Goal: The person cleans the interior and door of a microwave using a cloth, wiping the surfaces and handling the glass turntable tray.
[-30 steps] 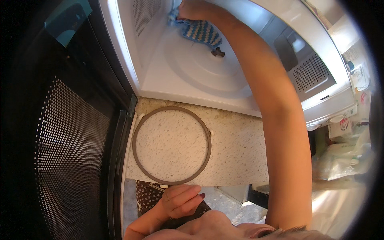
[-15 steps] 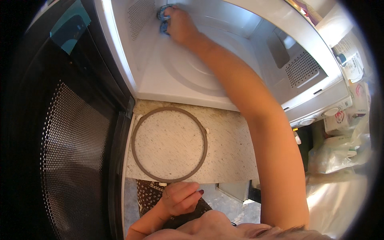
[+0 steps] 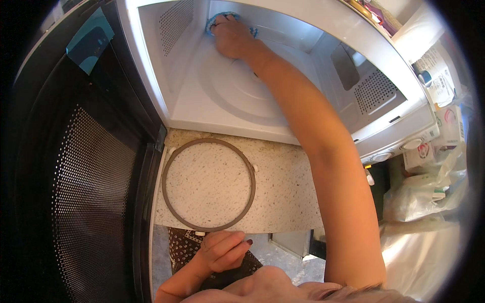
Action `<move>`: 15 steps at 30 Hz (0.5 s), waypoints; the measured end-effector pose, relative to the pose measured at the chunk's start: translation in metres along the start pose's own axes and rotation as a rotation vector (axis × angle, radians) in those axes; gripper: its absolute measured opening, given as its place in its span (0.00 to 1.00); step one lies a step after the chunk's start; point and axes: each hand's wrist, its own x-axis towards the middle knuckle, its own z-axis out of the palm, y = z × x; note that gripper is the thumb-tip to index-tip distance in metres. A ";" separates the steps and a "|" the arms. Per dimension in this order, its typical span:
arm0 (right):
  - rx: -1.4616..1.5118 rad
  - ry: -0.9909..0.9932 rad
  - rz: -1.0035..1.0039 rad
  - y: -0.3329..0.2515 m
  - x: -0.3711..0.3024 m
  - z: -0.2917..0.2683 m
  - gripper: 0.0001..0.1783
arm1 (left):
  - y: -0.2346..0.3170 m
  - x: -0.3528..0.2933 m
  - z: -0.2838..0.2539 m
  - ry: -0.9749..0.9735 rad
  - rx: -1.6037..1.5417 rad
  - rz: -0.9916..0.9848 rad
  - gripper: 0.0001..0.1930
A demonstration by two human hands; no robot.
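Observation:
My right arm reaches into a white microwave [image 3: 202,103] with its door standing open. My right hand [image 3: 231,38] presses a blue cloth [image 3: 210,24] against the floor and back wall near the far left corner. Parts of the cloth stick out on both sides of the fingers. Low in the view, my left hand [image 3: 225,251] is curled closed at the front edge of the counter, with nothing visible in it. Just beyond it lies a brown-grey turntable roller ring [image 3: 166,184] with small white wheels.
The black microwave door [image 3: 96,187], with a perforated panel, fills the left side. Speckled counter [image 3: 285,187] lies below the microwave. On the right are boxes [image 3: 449,123] and clear plastic bags [image 3: 414,199]. Several items [image 3: 374,15] rest on top of the microwave.
My right hand and the cloth have moved a little right and down from the left wall along the back corner. My left hand stays closed at the counter edge. The view has shifted slightly.

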 end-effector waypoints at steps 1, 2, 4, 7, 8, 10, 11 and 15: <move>-0.015 -0.006 0.029 -0.005 0.001 -0.003 0.20 | 0.000 -0.001 0.001 0.005 -0.006 -0.004 0.14; 0.126 0.095 0.047 -0.001 0.003 -0.002 0.19 | 0.000 -0.003 0.001 0.005 -0.020 -0.004 0.14; 0.409 0.300 0.080 0.008 0.012 0.000 0.18 | -0.001 -0.003 0.001 0.010 -0.028 0.003 0.14; 0.283 0.374 -0.127 0.023 0.000 0.027 0.16 | 0.002 0.000 0.004 0.023 -0.022 0.005 0.14; 0.231 0.302 -0.118 0.021 0.002 0.025 0.15 | 0.002 0.000 0.006 0.033 -0.013 0.001 0.14; 0.126 0.165 -0.089 0.008 0.007 0.015 0.13 | 0.002 0.000 0.006 0.037 0.010 0.004 0.15; 0.048 0.143 -0.120 0.009 0.009 0.020 0.13 | 0.001 -0.001 0.006 0.030 0.019 0.017 0.15; 0.203 -0.053 -0.018 -0.021 0.011 -0.017 0.12 | 0.004 0.004 -0.001 0.004 0.101 0.000 0.16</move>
